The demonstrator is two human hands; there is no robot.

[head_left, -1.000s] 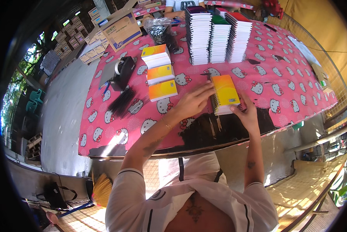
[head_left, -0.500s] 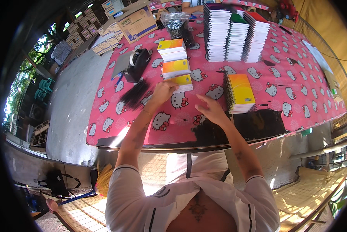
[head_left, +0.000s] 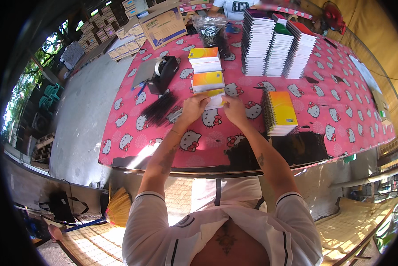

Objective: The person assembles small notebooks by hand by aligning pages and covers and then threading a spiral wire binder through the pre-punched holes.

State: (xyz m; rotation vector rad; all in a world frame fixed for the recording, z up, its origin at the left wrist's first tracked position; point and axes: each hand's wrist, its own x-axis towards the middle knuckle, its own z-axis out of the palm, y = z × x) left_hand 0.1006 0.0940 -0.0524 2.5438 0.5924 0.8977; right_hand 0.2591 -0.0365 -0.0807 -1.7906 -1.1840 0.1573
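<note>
Both my hands meet at the nearest of several small stacks of white sheets with yellow-orange covers. My left hand (head_left: pixel 195 108) pinches the left edge of that nearest paper stack (head_left: pixel 215 102). My right hand (head_left: pixel 234 110) grips its right edge with bent fingers. White paper shows between the hands, and a strip of yellow cover lies just beyond. Farther off in the same row stand the middle covered stack (head_left: pixel 208 80) and the far one (head_left: pixel 204 60). To the right sits a pile of spiral notebooks (head_left: pixel 282 111) with yellow-orange covers. Black binding coils (head_left: pixel 158 109) lie left of my left hand.
A black tape dispenser (head_left: pixel 163 75) stands beyond the coils. Tall piles of spiral notebooks (head_left: pixel 257 48) rise at the back, near a clear plastic bag (head_left: pixel 208 31) and a cardboard box (head_left: pixel 163 27). Across the pink table (head_left: pixel 199 157) is another person (head_left: pixel 236 8).
My right hand has moved in to the nearest stack and closed on its right edge. White sheets now show where yellow cover was. The view has shifted slightly.
</note>
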